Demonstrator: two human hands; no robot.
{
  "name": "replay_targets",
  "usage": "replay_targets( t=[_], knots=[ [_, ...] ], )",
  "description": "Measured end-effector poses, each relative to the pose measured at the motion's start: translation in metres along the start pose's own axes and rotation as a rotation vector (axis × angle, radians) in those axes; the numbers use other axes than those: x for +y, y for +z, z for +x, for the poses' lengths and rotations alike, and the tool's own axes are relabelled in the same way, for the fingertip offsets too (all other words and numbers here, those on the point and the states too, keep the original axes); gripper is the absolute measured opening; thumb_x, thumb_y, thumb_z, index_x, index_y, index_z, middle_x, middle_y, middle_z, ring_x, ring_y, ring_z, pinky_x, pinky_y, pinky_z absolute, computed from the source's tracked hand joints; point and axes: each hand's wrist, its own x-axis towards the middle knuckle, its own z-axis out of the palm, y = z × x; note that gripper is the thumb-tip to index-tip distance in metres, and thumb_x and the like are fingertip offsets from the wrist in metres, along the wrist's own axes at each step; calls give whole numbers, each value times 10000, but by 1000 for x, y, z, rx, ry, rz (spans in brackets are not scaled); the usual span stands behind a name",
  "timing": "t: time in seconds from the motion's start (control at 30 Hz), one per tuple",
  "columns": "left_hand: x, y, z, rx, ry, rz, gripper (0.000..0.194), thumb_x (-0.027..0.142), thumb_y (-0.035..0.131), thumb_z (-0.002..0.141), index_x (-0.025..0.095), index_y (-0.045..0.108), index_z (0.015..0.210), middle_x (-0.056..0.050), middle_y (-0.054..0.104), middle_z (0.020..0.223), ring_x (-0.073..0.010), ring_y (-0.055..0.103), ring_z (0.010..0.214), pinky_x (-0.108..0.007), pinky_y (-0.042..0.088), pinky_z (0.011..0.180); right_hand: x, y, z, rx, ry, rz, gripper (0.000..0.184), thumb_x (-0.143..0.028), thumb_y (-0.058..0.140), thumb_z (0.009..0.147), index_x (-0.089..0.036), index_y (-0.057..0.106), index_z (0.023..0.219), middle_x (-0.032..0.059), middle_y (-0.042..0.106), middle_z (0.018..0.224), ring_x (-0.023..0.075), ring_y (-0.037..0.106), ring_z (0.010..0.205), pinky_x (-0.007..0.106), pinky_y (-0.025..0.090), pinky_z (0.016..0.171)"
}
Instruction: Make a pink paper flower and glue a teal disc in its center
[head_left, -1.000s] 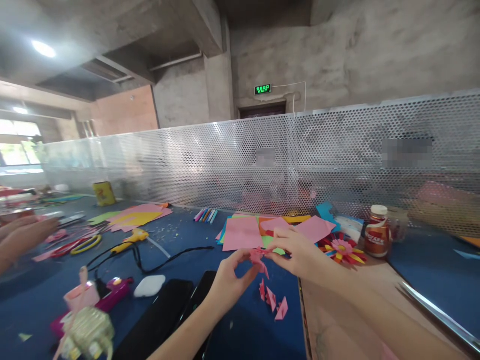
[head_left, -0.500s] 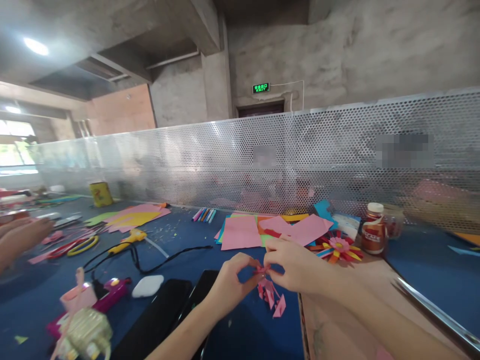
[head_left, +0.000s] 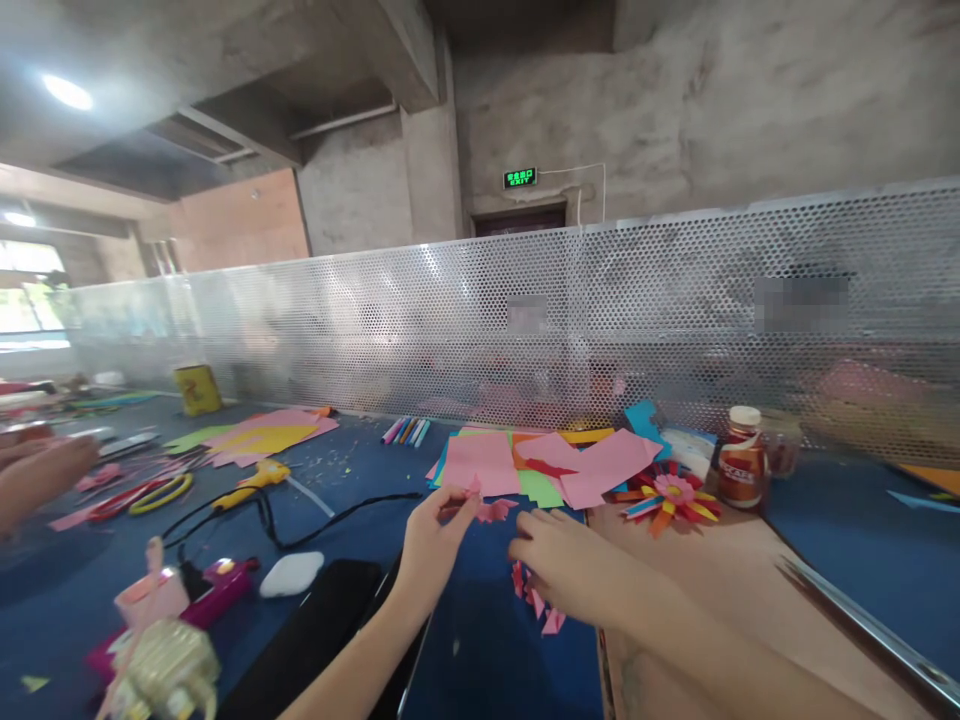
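My left hand is closed in a pinch on a small piece of cut pink paper, its zigzag edge sticking out to the right. A short gap away, my right hand has its fingers curled down. From under them hangs a folded pink paper strip with angular segments; the hand hides its upper end. Just beyond both hands lie pink paper sheets over green, orange and blue ones. A paper flower with multicoloured petals rests on a brown board beyond my right forearm.
Left are a yellow glue gun with black cord, a white case, dark phones and a magenta gun-shaped tool. A brown bottle and metal scissors are right. Another person's hand shows far left.
My hands were together on the pink paper; now they are apart. The left has moved up and left with one piece, while the folded strip stays under the right.
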Motion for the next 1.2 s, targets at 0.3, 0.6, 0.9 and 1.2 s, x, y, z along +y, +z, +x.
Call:
replay_targets(
  t=[0.3, 0.6, 0.9, 1.2],
  knots=[
    [3, 0, 1, 45, -156, -279, 139, 266, 686, 609, 155, 603, 601, 32, 595, 584, -133, 544, 608, -225, 412, 639, 4, 21, 7, -6, -62, 148, 93, -90, 569, 762, -148, 641, 773, 64, 536, 863, 194, 464, 869, 309, 356, 726],
    [-4, -1, 7, -114, -665, -857, 37, 165, 544, 756, 147, 576, 761, -24, 631, 681, -141, 628, 669, -367, 504, 744, 23, 15, 9, 189, 182, 634, 157, -125, 437, 816, -125, 594, 810, 7, 595, 725, 86, 547, 641, 167, 422, 552],
    [-3, 2, 4, -142, -788, -1103, 56, 127, 511, 787, 125, 555, 822, -70, 635, 783, -206, 646, 796, -484, 467, 831, 17, 15, 9, 370, 65, 470, 131, -125, 457, 804, -135, 584, 833, 38, 570, 820, 138, 500, 780, 266, 397, 710],
    [-2, -2, 7, -138, -767, -1182, 90, 137, 475, 810, 121, 559, 783, -92, 621, 839, -224, 638, 821, -407, 529, 694, 10, 20, 10, 438, -74, 435, 145, -164, 481, 818, -136, 623, 832, 66, 551, 859, 165, 474, 829, 310, 383, 768]
  ],
)
